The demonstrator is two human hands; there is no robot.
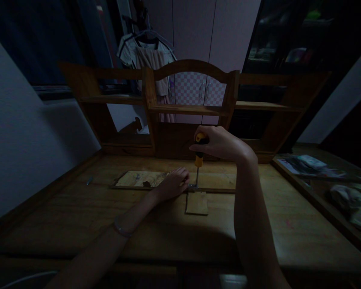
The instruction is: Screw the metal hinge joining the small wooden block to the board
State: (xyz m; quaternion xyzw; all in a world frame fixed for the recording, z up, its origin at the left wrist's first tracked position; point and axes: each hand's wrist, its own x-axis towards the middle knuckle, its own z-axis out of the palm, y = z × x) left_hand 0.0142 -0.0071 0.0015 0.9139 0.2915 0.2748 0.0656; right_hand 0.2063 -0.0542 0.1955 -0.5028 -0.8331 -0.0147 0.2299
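My right hand [218, 140] is closed around the yellow and black handle of a screwdriver [199, 160], which stands nearly upright with its shaft pointing down. Its tip meets a small metal hinge [193, 186] at the near edge of a long, thin wooden board [216, 180]. My left hand [176, 182] lies on that board just left of the hinge, fingers curled and pressing it down. Below the hinge, a small square wooden piece [197, 203] lies flat against the board's near edge. The screw under the tip is too small to make out.
All this lies on a wooden desk [108, 224] with a wooden shelf unit [192, 109] along its back. A small metallic item [89, 180] sits at the left. To the right, a lower surface holds crumpled cloth [355, 204] and papers [309, 162]. The room is dim.
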